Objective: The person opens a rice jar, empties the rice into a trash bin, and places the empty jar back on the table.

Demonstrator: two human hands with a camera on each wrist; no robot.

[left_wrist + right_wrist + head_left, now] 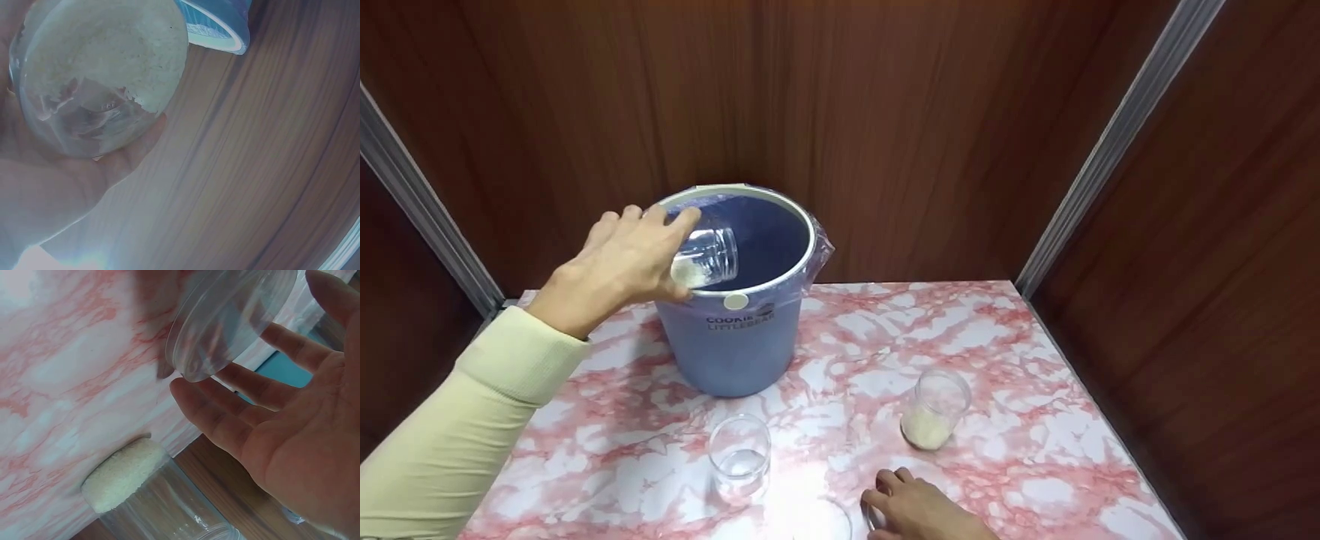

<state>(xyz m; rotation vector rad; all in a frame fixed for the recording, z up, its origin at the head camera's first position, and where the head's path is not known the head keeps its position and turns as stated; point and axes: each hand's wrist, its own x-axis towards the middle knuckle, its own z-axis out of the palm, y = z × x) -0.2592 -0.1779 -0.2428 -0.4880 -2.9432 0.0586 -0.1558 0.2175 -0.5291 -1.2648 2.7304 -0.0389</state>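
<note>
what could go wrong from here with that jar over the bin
The left hand holds the tilted jar close to the bin rim, so pale grains might spill outside. That jar could also slip and drop in. The right hand is near the standing jar; a careless sweep might tip it.

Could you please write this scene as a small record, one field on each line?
Left hand: grips a tilted jar
Tilted jar: clear, with pale grains inside; its mouth is at the opening of the bin
Bin: blue, pale rim, plastic liner
Right hand: fingers at a clear round item; grip unclear
Grain jar: upright, nearer than the bin and to its right
Other jar: clear, in front of the bin; contents unclear
Table: pink and white, marbled
</note>
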